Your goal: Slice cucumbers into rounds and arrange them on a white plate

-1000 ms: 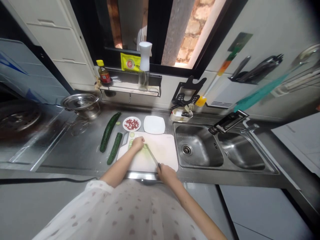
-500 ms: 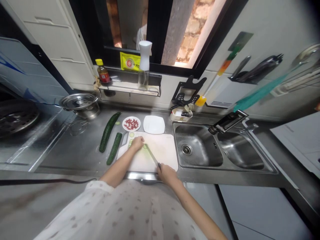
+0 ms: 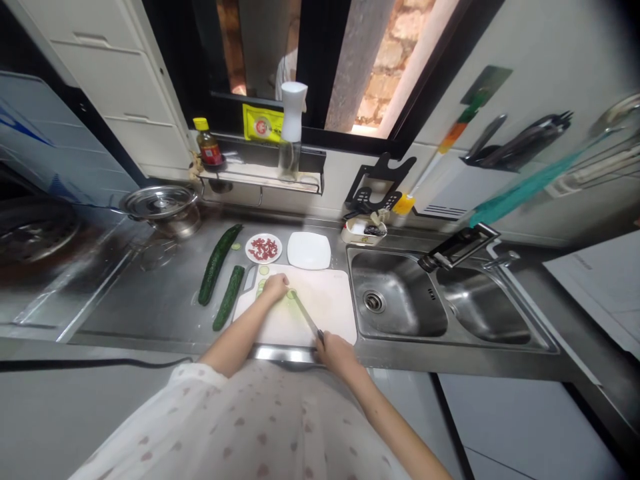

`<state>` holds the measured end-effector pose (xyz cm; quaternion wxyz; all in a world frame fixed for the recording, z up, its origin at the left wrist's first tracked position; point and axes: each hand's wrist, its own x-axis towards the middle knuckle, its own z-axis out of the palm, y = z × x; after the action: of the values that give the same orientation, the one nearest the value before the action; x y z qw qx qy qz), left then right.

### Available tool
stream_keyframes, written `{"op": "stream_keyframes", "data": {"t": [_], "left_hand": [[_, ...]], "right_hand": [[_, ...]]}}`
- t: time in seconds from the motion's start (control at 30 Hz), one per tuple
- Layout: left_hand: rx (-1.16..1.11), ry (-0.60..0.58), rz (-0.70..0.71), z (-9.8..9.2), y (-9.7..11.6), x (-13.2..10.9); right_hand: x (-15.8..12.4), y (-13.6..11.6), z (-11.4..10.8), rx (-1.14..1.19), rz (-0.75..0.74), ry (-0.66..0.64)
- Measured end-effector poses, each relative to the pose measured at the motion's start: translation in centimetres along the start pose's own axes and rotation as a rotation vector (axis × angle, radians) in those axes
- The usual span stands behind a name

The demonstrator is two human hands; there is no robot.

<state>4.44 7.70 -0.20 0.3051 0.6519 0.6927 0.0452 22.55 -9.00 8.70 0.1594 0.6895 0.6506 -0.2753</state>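
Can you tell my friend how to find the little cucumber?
Find the double sink, then the white cutting board left of it. Past that board's left edge lies the little cucumber, shorter than the other cucumber beside it.

A bare right hand (image 3: 336,351) grips the dark handle of a slim, straight-bladed metal knife (image 3: 307,315) at the near edge of a white rectangular cutting board (image 3: 330,303). The blade slants up and left toward a loosely curled left hand (image 3: 276,289); what lies beneath its fingers is hidden. A thin round pale-green slice (image 3: 291,293) sits by the knife's tip, and more pale-green slices (image 3: 264,271) lie beyond the left hand. Left of the board rest a long dark-green cucumber (image 3: 218,268) and a shorter cut dark-green cucumber (image 3: 229,299). Behind it, a round white plate (image 3: 249,253) bearing red pieces (image 3: 263,249) stands beside a square white plate (image 3: 309,251).
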Motion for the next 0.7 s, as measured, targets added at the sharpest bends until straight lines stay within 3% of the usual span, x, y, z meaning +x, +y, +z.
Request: {"op": "stream_keyframes", "data": {"t": [0.4, 0.7], "left_hand": [[0.015, -0.002, -0.009, -0.2, 0.3, -0.3], [0.023, 0.009, -0.004, 0.1, 0.1, -0.2]], "right_hand": [[-1.9, 0.1, 0.2, -0.001, 0.052, -0.032], [-0.7, -0.3, 0.8, 0.013, 0.037, 0.005]]}}
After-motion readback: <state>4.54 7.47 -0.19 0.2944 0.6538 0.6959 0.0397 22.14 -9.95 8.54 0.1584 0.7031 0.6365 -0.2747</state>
